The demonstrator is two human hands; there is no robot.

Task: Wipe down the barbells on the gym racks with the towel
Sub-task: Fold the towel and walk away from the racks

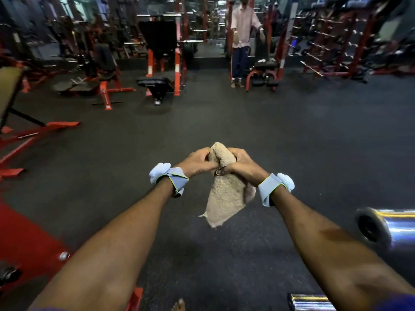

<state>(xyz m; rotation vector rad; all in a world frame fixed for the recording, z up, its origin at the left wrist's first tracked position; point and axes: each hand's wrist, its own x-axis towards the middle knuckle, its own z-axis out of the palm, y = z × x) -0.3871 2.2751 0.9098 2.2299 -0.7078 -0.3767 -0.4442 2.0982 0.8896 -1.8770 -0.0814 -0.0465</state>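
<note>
Toes of a bare foot (179, 305): at the near edge of the floor, beside a red steel frame foot.

Chrome cylinder (312, 301): polished, cut off by the near edge; what it belongs to cannot be told.

Barbell sleeve (388, 223): thick, round, mirror-bright chrome with a dark end face, entering from the right edge, beside the right forearm and well apart from the towel.

Red mat (24, 239): flat, at the near left corner of the floor, with a metal bolt head on it.

Wrist straps (174, 179): pale blue fabric with a yellow-green edge, one on each wrist, each with a soft white pad on its outer side.

Left hand (196, 161): fingers curled tight, gripping the top of the towel.

Right hand (242, 164): fingers curled tight around the same bunched top, knuckles touching the left hand's.

Towel (224, 194): beige terry, nubbly, frayed at its lower corner; held in the air between both hands, its loose end hanging down over the middle of the floor.

Floor (280, 122): dark speckled rubber.

Weight benches (157, 85): black padding on red steel frames, along the far left.

Rack of bars (332, 41): red uprights with rows of thin bars, far right corner, blurred.

Standing person (243, 25): pale shirt, at the far edge.
</note>
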